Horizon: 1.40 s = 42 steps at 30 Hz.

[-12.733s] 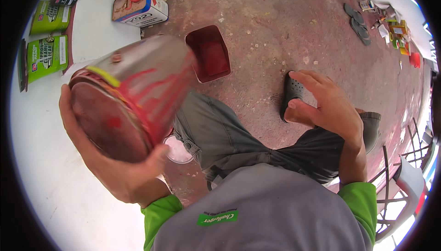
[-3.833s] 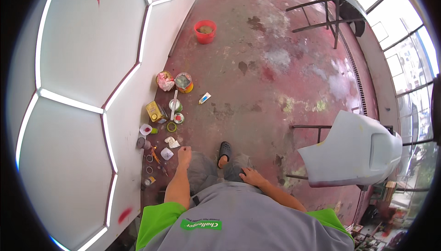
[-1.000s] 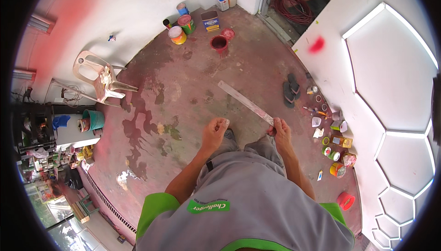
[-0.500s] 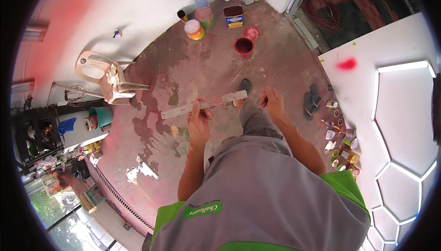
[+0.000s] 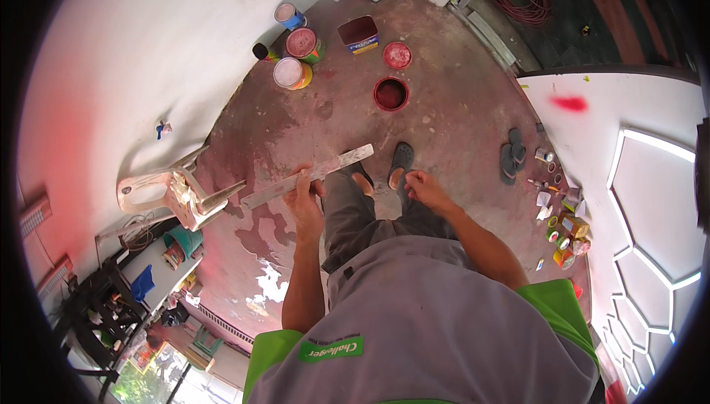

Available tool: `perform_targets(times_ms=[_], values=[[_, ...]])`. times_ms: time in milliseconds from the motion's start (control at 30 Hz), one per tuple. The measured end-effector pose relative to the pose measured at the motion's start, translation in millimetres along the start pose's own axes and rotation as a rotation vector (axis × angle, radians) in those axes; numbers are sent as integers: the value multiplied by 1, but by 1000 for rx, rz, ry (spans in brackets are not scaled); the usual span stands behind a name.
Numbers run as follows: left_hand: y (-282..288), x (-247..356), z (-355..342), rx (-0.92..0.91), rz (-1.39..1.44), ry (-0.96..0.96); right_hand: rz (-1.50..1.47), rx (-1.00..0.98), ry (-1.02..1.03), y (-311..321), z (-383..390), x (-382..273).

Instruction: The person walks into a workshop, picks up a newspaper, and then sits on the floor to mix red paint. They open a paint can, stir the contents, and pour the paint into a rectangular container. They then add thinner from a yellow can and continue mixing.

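Above the stained concrete floor (image 5: 458, 119), the left hand (image 5: 303, 200) has its fingers clenched around a long metal ruler (image 5: 307, 176) held level; the right hand (image 5: 423, 188) hangs released, empty, beside the knee.

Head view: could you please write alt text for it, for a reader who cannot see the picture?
Seen from above, a standing person holds a long flat metal strip in the left hand, while the right hand hangs empty. On the reddish concrete floor ahead stand an open can of red paint and several more paint cans; a white plastic chair lies tipped over at left.
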<state>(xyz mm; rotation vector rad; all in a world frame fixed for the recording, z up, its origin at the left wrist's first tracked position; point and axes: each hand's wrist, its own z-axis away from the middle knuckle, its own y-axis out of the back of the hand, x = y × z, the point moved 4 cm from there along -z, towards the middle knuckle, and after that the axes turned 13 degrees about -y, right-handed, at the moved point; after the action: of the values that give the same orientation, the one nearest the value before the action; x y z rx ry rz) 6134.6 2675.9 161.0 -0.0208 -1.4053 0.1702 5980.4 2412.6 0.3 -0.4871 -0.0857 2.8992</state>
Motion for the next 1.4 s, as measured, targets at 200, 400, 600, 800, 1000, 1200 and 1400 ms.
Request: perform_targets(times_ms=[200, 400, 600, 800, 1000, 1200, 1400], values=[[-13, -22, -114, -201, -170, -34, 153, -22, 73, -49, -52, -20], [-23, -86, -221, -488, -289, 77, 667, -238, 190, -213, -33, -69], [-29, -158, -272, -770, -365, 44, 335, -784, 97, -216, 14, -128], [-73, -252, -299, -1019, -452, -31, -431, -347, -221, -158, -161, -72], [-139, -346, -322, -1305, -504, -206, -1400, 338, -325, -10, -397, -2], [-163, -414, -344, -1432, -428, -587, -1427, -259, -138, 39, -498, -31], [-181, -408, -350, -1590, -379, -653, -1262, -336, 188, 46, -558, -36]])
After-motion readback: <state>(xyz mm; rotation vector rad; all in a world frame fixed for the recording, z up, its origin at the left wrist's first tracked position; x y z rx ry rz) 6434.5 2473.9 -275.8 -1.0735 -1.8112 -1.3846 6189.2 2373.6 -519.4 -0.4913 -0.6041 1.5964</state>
